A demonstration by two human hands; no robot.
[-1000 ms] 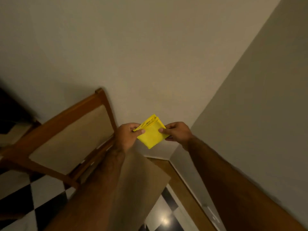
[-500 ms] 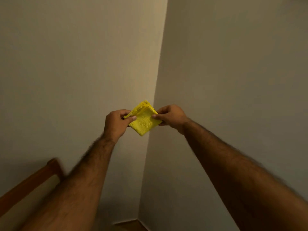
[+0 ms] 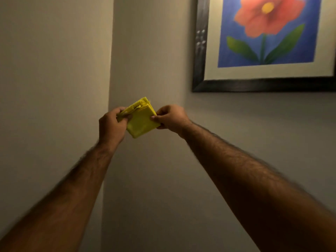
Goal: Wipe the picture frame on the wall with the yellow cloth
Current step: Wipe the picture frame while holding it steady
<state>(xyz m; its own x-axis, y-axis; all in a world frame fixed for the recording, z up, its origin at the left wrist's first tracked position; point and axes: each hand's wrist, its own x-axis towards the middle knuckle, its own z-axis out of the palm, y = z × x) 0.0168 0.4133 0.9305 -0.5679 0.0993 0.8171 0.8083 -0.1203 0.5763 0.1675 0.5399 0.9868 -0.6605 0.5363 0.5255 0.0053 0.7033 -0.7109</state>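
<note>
Our left hand (image 3: 111, 126) pinched the left edge of the folded yellow cloth (image 3: 140, 119), held up before the wall corner (image 3: 109, 73), while our right hand (image 3: 170, 117) pinched its right edge. The dark picture frame (image 3: 199, 70) hung up to the right, well apart from the cloth.

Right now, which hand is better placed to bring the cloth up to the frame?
Probably the right hand: it pinches the yellow cloth on the side nearer the picture frame, hanging up-right. The left hand is farther.
</note>
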